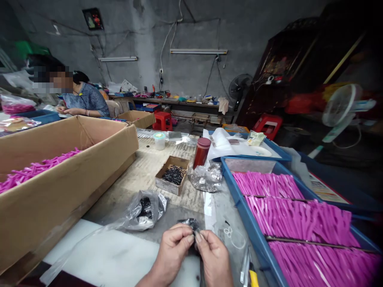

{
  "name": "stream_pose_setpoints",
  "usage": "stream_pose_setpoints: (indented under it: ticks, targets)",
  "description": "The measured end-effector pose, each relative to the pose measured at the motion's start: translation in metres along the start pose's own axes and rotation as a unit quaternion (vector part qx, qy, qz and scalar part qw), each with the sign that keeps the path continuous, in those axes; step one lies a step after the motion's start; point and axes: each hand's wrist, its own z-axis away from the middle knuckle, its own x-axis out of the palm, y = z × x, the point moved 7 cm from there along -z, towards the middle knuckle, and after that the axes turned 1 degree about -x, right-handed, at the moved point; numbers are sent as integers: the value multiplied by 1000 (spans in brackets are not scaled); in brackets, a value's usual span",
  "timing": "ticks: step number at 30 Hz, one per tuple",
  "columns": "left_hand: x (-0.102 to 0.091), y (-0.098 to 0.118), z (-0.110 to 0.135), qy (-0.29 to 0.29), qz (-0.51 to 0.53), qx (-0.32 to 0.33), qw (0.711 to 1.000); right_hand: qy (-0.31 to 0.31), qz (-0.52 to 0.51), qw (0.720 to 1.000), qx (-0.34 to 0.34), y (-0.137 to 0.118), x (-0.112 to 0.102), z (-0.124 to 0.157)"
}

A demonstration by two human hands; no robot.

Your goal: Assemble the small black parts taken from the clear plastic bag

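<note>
My left hand and my right hand meet at the table's near edge, fingers curled and pinched together on a small dark plastic packet held between them. What is inside the packet is too small to name. Just left of my hands lies a clear bag with small black parts in it. A small cardboard box of black parts sits further back at the centre.
A big cardboard box of pink pieces stands at left. A blue tray with rows of pink strips fills the right. A red cylinder container, a crumpled foil bag and a white jar stand behind. Another person sits at far left.
</note>
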Motion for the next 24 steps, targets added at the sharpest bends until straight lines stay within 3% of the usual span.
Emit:
stream_pose_setpoints:
  ticks: [5,8,12,17,20,24]
  targets:
    - [-9,0,-7,23,21,-41,999,-5,13,1000,-10,-5,1,-2]
    - [-29,7,-25,79,-26,-66,994,-15,26,1000,2,1,-2,-4]
    - [-64,33,-67,175,-164,-7,971,16,68,998,-5,12,-9,-7]
    - [-85,58,-110,184,-278,36,942,38,100,994,-20,20,-12,-7]
    - [-96,70,-103,167,-352,44,920,44,122,991,-16,25,-19,-7]
    - [-114,68,-71,109,-445,18,889,48,142,989,-8,29,-28,-7]
